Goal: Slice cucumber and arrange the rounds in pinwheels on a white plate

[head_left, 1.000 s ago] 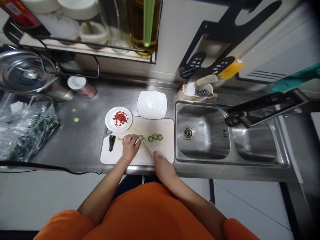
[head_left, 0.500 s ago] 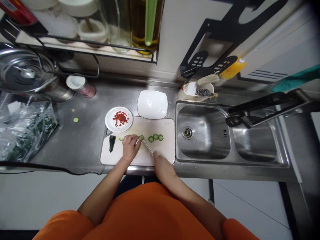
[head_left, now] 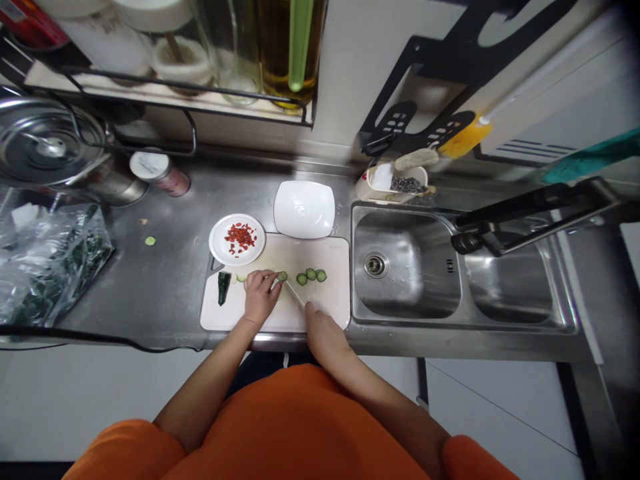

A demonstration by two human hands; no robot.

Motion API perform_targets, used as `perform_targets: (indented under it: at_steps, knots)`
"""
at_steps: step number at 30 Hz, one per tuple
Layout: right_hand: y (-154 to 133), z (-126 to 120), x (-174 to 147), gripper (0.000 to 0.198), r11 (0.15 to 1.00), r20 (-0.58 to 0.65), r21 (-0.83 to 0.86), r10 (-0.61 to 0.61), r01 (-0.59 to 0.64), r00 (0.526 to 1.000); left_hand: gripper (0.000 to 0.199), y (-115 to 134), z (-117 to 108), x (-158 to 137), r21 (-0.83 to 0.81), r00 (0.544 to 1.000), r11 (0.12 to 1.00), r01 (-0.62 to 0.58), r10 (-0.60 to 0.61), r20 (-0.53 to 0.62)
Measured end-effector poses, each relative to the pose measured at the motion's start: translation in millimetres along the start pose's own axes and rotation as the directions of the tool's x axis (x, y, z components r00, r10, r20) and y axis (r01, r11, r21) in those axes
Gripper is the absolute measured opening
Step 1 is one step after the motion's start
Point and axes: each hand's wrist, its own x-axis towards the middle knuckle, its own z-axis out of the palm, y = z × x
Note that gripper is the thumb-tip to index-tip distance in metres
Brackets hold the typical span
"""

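My left hand [head_left: 261, 293] is closed over a cucumber [head_left: 283, 276] on the white cutting board [head_left: 280, 319], its fingers hiding most of it. Gripped in my right hand [head_left: 326, 332] is a knife [head_left: 295, 293], whose blade runs up to the cucumber's cut end beside my left fingertips. Several cucumber slices [head_left: 311, 274] lie in a short row right of the blade. Toward the board's left edge rests a dark green cucumber end piece [head_left: 223, 288], with pale slices [head_left: 241, 279] between it and my left hand.
Behind the board stand a round plate [head_left: 215, 240] with red pieces and a white rectangular dish [head_left: 304, 208]. A double sink [head_left: 407, 313] adjoins on the right. At left are a plastic bag of greens [head_left: 65, 267], a canister [head_left: 163, 175] and a lidded pot [head_left: 50, 143].
My right hand and the knife handle have shifted very slightly left. My left hand keeps its place on the cucumber.
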Motion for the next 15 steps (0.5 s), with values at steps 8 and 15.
perform_targets:
  at_steps: [8,15]
  knots:
    - [8.6,4.8,-1.3,0.039,0.997,0.022,0.076,-0.007,0.005,1.000,0.021,-0.1,-0.1,0.8,-0.011,1.000,1.000,0.016,-0.016,0.001]
    - [36.5,18.8,-16.7,0.040,0.993,0.055,0.121,-0.008,0.002,0.998,0.015,4.3,0.2,9.0,-0.042,0.996,0.995,0.085,-0.087,-0.026]
